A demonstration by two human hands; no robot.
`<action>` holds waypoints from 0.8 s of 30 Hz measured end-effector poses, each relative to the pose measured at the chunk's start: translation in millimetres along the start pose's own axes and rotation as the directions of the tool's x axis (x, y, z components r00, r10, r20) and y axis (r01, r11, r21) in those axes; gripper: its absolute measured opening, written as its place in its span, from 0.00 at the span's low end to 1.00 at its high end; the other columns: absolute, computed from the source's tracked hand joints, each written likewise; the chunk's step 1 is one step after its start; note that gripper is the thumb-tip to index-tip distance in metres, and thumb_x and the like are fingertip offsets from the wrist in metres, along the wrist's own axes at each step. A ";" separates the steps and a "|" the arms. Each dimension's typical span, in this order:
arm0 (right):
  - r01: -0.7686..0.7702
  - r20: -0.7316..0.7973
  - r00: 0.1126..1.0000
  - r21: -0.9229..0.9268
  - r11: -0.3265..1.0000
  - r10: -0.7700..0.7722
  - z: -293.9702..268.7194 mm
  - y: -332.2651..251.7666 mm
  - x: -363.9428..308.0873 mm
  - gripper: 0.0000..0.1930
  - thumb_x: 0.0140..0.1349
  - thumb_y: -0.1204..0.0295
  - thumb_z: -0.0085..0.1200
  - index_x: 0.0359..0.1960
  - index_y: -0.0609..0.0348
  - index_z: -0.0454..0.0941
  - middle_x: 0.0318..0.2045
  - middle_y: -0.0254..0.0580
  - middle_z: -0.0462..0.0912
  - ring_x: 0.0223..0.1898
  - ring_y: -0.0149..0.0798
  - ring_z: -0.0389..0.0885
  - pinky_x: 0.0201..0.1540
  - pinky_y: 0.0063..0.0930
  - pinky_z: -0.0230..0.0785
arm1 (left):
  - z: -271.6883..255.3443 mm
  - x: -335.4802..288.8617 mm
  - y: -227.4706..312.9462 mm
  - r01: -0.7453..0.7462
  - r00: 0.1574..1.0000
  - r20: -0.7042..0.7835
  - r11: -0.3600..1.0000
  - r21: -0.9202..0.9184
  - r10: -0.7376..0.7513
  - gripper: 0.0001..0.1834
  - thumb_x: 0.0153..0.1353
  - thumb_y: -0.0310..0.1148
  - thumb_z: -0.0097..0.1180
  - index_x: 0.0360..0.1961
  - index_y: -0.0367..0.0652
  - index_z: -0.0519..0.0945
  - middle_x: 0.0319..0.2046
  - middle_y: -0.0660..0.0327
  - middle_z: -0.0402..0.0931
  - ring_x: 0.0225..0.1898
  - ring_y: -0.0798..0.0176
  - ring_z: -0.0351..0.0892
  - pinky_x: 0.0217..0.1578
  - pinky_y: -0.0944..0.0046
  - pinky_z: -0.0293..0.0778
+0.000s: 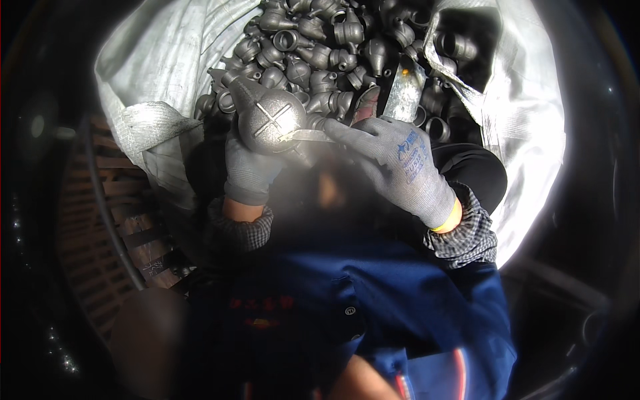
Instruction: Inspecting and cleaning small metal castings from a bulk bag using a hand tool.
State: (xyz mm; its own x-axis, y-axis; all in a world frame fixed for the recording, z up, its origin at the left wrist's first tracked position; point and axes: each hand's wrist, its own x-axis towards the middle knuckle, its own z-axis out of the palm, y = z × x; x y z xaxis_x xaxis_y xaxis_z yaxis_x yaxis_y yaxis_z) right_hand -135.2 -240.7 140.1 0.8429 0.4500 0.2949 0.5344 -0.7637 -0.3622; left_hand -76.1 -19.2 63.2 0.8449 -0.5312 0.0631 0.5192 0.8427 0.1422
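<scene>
My left hand (252, 170), in a grey knit glove, is closed around a dark grey metal casting (273, 123). The casting has a round bulb with a raised cross on it and a narrower neck towards the upper left. From the right, my right hand (407, 163), gloved the same way, grips a narrow flat metal strip (310, 135). Its index finger lies along the strip, whose tip touches the bulb's right side. Whether the strip is a file or a blade does not show. Most of the left fingers are hidden behind the casting.
A large white woven sack (163, 73) stands open around a heap of similar castings (320, 57). Just beyond my right hand are a flat shiny metal piece (405, 93) and a reddish object (366, 105). Wooden slats (143, 240) lie at the left.
</scene>
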 end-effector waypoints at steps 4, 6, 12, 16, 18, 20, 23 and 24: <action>0.007 -0.009 1.000 0.016 1.000 -0.007 3.0 2.7 -1.6 0.25 0.51 0.69 0.56 0.54 0.43 0.72 0.26 0.35 0.73 0.31 0.39 0.77 0.31 0.34 0.71 | -11.0 -1.9 4.6 0.066 0.996 0.057 0.995 -0.072 -0.062 0.30 0.65 0.51 0.35 0.60 0.42 0.64 0.58 0.53 0.65 0.61 0.53 0.62 0.62 0.47 0.55; 0.002 -0.002 1.000 0.023 1.000 -0.002 2.6 2.8 -2.0 0.25 0.51 0.69 0.57 0.54 0.42 0.71 0.26 0.35 0.73 0.31 0.39 0.77 0.31 0.33 0.71 | -8.2 -3.5 3.1 0.061 0.998 -0.005 0.978 -0.199 -0.064 0.30 0.65 0.52 0.34 0.61 0.42 0.63 0.58 0.53 0.64 0.61 0.53 0.62 0.62 0.47 0.55; -0.006 0.000 1.000 0.023 1.000 0.006 3.1 2.6 -3.6 0.27 0.49 0.69 0.58 0.54 0.40 0.71 0.26 0.35 0.73 0.30 0.39 0.77 0.30 0.33 0.71 | -12.2 -5.2 4.2 -0.006 0.999 -0.047 0.984 -0.175 -0.003 0.30 0.67 0.51 0.28 0.60 0.40 0.62 0.58 0.50 0.64 0.60 0.49 0.62 0.57 0.41 0.59; -0.011 -0.002 1.000 0.044 0.999 0.011 3.7 2.9 -4.2 0.27 0.49 0.70 0.58 0.55 0.39 0.71 0.26 0.35 0.73 0.29 0.38 0.78 0.31 0.33 0.71 | -11.1 -5.3 3.6 0.003 1.000 -0.028 0.993 -0.114 -0.006 0.29 0.67 0.50 0.28 0.60 0.40 0.62 0.58 0.50 0.63 0.60 0.49 0.62 0.58 0.41 0.59; -0.013 0.007 1.000 0.057 0.998 0.012 3.9 3.7 -4.8 0.27 0.49 0.69 0.58 0.55 0.39 0.71 0.26 0.35 0.73 0.29 0.38 0.78 0.30 0.33 0.71 | -10.5 -5.6 3.6 -0.003 0.999 0.037 1.000 -0.025 0.004 0.28 0.68 0.47 0.28 0.60 0.39 0.62 0.57 0.50 0.65 0.59 0.50 0.64 0.58 0.42 0.61; -0.016 0.016 1.000 0.069 0.998 0.015 4.0 4.3 -5.0 0.27 0.50 0.69 0.58 0.55 0.39 0.71 0.26 0.35 0.74 0.29 0.39 0.78 0.30 0.33 0.71 | -7.1 -5.0 2.9 -0.022 0.999 -0.027 0.999 -0.045 0.020 0.27 0.68 0.47 0.27 0.59 0.39 0.62 0.56 0.50 0.65 0.59 0.51 0.65 0.57 0.43 0.62; -0.006 0.022 1.000 0.063 0.998 0.005 3.0 4.3 -5.3 0.27 0.51 0.69 0.57 0.56 0.40 0.70 0.27 0.35 0.74 0.30 0.38 0.78 0.30 0.33 0.71 | -11.7 -5.7 3.6 -0.039 0.999 -0.016 0.999 -0.018 0.039 0.27 0.68 0.46 0.28 0.59 0.39 0.62 0.55 0.51 0.67 0.57 0.52 0.67 0.57 0.45 0.63; -0.001 0.039 0.999 0.040 0.999 -0.001 3.0 4.9 -5.4 0.26 0.51 0.69 0.56 0.55 0.40 0.71 0.27 0.35 0.74 0.29 0.39 0.78 0.30 0.33 0.71 | -15.5 -6.2 4.4 -0.042 0.997 0.060 0.999 0.028 0.040 0.27 0.68 0.46 0.28 0.59 0.39 0.62 0.55 0.51 0.68 0.57 0.52 0.67 0.57 0.47 0.64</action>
State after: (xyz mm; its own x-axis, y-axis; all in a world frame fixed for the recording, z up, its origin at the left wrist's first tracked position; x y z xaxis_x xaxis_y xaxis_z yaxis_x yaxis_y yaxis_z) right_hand -136.9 -245.5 134.1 0.8443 0.4683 0.2603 0.5357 -0.7450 -0.3974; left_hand -77.1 -10.9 48.2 0.8557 -0.5015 0.1278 0.4799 0.8613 0.1669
